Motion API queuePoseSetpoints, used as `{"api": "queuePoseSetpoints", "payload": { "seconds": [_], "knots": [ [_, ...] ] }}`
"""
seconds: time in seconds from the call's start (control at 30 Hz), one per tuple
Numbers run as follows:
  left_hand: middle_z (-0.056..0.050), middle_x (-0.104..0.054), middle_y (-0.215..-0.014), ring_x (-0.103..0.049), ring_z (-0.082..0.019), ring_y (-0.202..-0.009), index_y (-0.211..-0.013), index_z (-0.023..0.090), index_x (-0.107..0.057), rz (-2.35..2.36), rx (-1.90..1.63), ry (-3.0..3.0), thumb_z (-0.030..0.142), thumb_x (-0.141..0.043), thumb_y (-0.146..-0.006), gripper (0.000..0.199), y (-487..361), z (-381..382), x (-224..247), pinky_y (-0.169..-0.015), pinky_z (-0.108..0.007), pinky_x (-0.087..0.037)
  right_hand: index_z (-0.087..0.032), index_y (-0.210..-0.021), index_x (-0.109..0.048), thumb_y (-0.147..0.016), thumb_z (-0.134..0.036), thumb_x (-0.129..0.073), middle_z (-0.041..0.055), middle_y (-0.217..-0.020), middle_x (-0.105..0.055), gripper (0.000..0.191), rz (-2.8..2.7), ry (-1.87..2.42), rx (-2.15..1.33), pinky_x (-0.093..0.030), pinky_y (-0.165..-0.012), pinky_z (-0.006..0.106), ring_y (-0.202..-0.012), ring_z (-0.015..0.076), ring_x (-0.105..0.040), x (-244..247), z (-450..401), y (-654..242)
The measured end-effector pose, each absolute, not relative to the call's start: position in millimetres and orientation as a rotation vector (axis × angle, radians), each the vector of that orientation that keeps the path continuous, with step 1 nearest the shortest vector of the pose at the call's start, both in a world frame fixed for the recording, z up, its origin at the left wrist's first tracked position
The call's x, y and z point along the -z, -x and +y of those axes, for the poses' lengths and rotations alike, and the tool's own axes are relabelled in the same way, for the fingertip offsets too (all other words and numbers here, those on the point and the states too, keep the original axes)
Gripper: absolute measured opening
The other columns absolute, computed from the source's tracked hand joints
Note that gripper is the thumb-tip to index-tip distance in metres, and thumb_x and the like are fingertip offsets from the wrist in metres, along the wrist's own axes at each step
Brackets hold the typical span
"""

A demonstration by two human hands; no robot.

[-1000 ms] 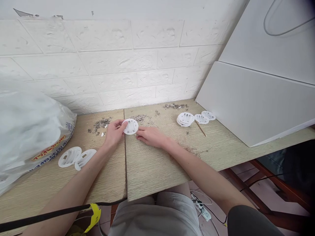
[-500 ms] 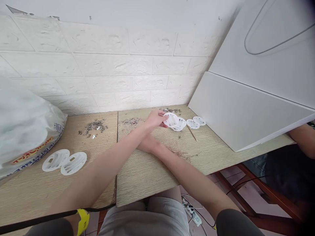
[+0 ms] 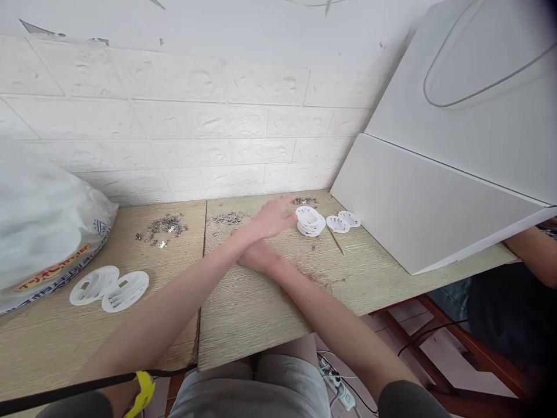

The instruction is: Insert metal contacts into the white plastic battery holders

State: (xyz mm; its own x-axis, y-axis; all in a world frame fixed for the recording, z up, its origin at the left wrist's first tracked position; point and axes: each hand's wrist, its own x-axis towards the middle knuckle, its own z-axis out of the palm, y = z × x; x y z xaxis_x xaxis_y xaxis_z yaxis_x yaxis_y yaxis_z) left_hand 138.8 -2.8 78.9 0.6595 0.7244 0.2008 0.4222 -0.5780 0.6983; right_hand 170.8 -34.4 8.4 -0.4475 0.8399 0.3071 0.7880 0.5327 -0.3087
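While the right hand (image 3: pixel 256 258) stays flat on the table (image 3: pixel 261 302), half hidden under the crossing forearm, the left hand (image 3: pixel 274 217) has carried the white disc onto the stack of discs (image 3: pixel 310 221) and now lies open beside it, fingers apart. Red print on the plastic bag (image 3: pixel 47 232) is not readable.

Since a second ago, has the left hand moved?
Yes. The left hand has crossed rightward over the right hand, from the table seam to beside the disc stack, open, no longer holding a disc.
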Motion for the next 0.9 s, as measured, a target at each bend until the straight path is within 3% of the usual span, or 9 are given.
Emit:
{"api": "queuePoseSetpoints", "payload": {
  "seconds": [0.07, 0.2, 0.37, 0.6, 0.77, 0.9],
  "knots": [
    [-0.008, -0.052, -0.141, -0.048, -0.023, -0.129, -0.136, 0.019, -0.050, 0.896, -0.727, -2.342, 0.027, -0.052, -0.089, 0.047, -103, -10, -88, -0.110, -0.038, -0.037, -0.014, -0.119, -0.056, -0.093, -0.018, -0.044, 0.0137, -0.121, -0.059, 0.029, -2.399, 1.309, -0.158, -0.045, -0.085, 0.038, -0.105, 0.0258, -0.056, -6, -31, -170],
    [-0.006, -0.057, -0.133, -0.050, -0.025, -0.125, -0.125, 0.022, -0.059, 1.170, -0.816, -2.440, 0.043, -0.049, -0.089, 0.044, -12, -25, -89, -0.110, -0.042, -0.037, -0.014, -0.100, -0.062, -0.097, -0.024, -0.042, 0.0104, -0.105, -0.064, 0.022, -2.523, 1.365, -0.169, -0.043, -0.067, 0.031, -0.081, 0.0191, -0.061, -9, -27, -171],
    [-0.008, -0.060, -0.128, -0.054, -0.031, -0.118, -0.121, 0.024, -0.061, 1.553, -0.615, -2.533, 0.057, -0.046, -0.086, 0.051, 90, -47, -47, -0.103, -0.049, -0.042, -0.016, -0.095, -0.059, -0.099, -0.025, -0.040, 0.0072, -0.101, -0.064, 0.021, -2.473, 1.412, -0.116, -0.035, -0.063, 0.027, -0.081, 0.0156, -0.058, -13, -27, -174],
    [-0.014, -0.058, -0.127, -0.054, -0.035, -0.115, -0.120, 0.020, -0.061, 1.661, -0.474, -2.629, 0.045, -0.038, -0.091, 0.045, 129, -62, 12, -0.096, -0.052, -0.045, -0.016, -0.092, -0.056, -0.099, -0.024, -0.039, 0.0050, -0.091, -0.066, 0.020, -2.410, 1.362, -0.164, -0.031, -0.061, 0.026, -0.073, 0.0142, -0.053, -9, -26, -175],
    [-0.010, -0.059, -0.125, -0.056, -0.030, -0.113, -0.121, 0.022, -0.060, 1.612, -0.633, -2.620, 0.032, -0.032, -0.093, 0.040, 121, -67, 14, -0.098, -0.048, -0.045, -0.017, -0.088, -0.057, -0.098, -0.022, -0.041, 0.0041, -0.091, -0.064, 0.019, -2.387, 1.264, -0.165, -0.031, -0.063, 0.025, -0.076, 0.0132, -0.053, -5, -25, -179],
    [-0.008, -0.053, -0.134, -0.049, -0.027, -0.124, -0.127, 0.024, -0.054, 1.484, -0.718, -2.691, 0.035, -0.038, -0.094, 0.039, 118, -73, 12, -0.105, -0.045, -0.040, -0.017, -0.089, -0.058, -0.098, -0.022, -0.042, 0.0042, -0.092, -0.064, 0.019, -2.387, 1.241, -0.167, -0.031, -0.063, 0.025, -0.076, 0.0129, -0.053, -5, -24, -182]
  ]
}}
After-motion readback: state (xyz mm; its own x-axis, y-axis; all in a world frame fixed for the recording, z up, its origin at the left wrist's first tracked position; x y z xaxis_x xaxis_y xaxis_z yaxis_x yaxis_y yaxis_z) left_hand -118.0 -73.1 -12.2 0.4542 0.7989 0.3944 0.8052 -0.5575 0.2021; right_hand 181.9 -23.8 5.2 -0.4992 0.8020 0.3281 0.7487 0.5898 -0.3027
